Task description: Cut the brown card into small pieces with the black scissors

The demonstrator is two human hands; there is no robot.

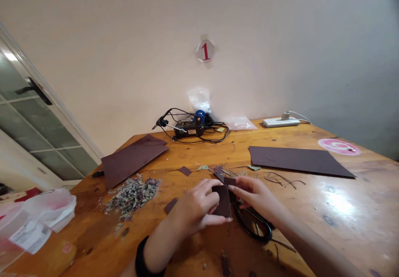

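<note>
My left hand is closed on a small dark brown card piece, thumb along its lower edge and fingers at its upper edge. Fingers of my right hand pinch a smaller dark brown card strip at the top right of that piece; whether the two are joined I cannot tell. Beneath my right hand lie scissors with black handles, partly hidden by the hand. Thin dry stems and small card scraps lie just beyond my hands.
Dried, chopped plant bits form a pile at the left. Large dark brown sheets lie at left and right. At the back stand a black device with cables and a white power strip. Plastic bags sit at the left edge.
</note>
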